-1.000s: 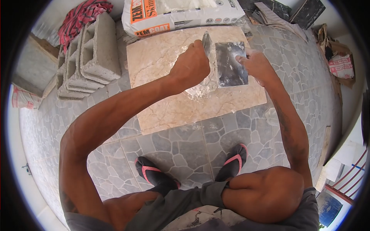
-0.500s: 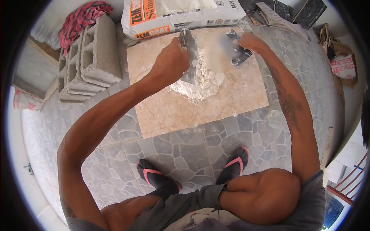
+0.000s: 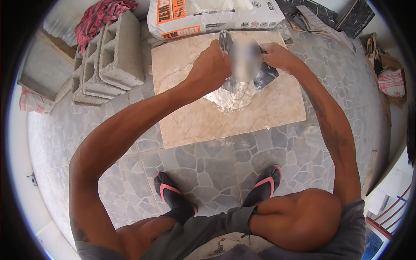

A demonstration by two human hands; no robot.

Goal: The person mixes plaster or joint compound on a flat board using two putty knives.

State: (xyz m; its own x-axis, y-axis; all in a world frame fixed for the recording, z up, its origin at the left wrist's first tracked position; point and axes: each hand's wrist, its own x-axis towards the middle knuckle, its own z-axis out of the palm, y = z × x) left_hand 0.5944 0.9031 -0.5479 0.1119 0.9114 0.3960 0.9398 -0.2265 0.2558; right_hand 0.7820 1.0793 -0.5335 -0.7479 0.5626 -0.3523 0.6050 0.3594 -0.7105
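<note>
My left hand (image 3: 212, 65) is closed around a steel trowel; its grey blade (image 3: 234, 85) slants down into a heap of white skim coat powder (image 3: 232, 100). Opposite it, my right hand (image 3: 281, 58) grips a dark, flat blade (image 3: 267, 77) with white smears, held at the heap's right side. The two tools face each other over the powder, and a blurred patch hides the space between them. Beneath the heap lies a beige marbled board (image 3: 186, 125), dusted white in places.
Behind the board lies an opened white ZEMCOAT bag (image 3: 225, 27). Hollow concrete blocks (image 3: 123, 54) stand at the left with a red checked cloth (image 3: 102, 19) on top. Dark tile pieces (image 3: 355, 19) lean at the back right. My feet in pink-strapped flip-flops (image 3: 169, 188) stand on stone-patterned tiles.
My hands have come closer together, the left tool moving right and the right-hand blade lower toward the heap. The whole view has shifted slightly.
</note>
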